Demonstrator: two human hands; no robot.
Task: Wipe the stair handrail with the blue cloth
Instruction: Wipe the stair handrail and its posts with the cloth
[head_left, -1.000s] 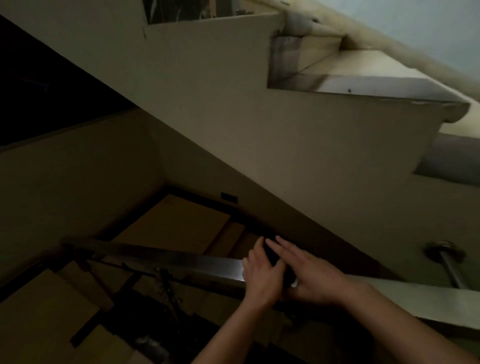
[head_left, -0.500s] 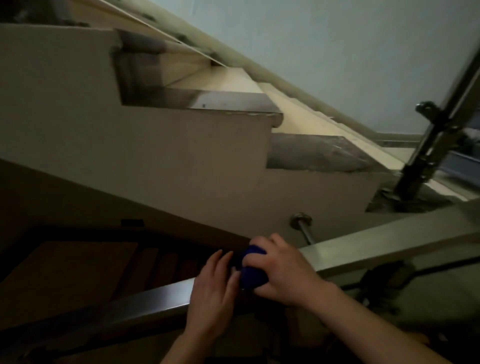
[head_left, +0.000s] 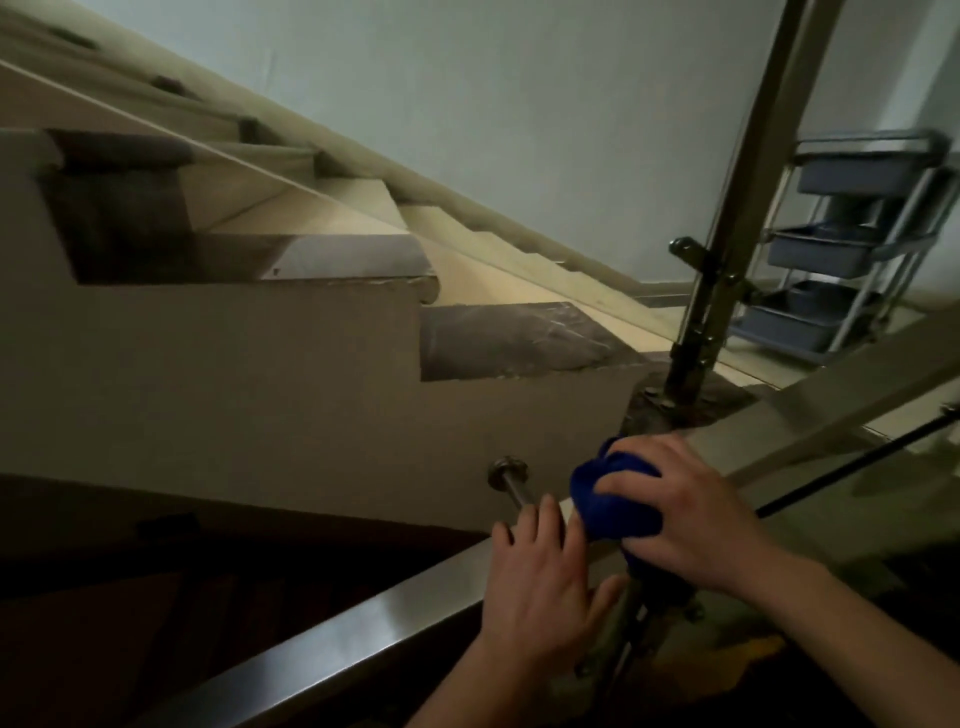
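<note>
A flat steel handrail (head_left: 332, 644) runs from the lower left up to the right edge. The blue cloth (head_left: 605, 499) is bunched on top of the rail, and my right hand (head_left: 685, 509) presses down on it with fingers curled over it. Just below it on the rail rests my left hand (head_left: 540, 587), fingers spread flat over the rail's top and touching the cloth's lower edge. The rail under both hands is hidden.
A steel post (head_left: 727, 234) rises from the landing beyond the rail. A round wall bracket (head_left: 508, 475) sticks out of the stair's side wall. A grey trolley with bins (head_left: 852, 249) stands at the far right. Steps (head_left: 363, 260) climb to the left.
My view has swung up and right along the rail. Both hands have slid up the handrail with the cloth, past the wall bracket toward the post.
</note>
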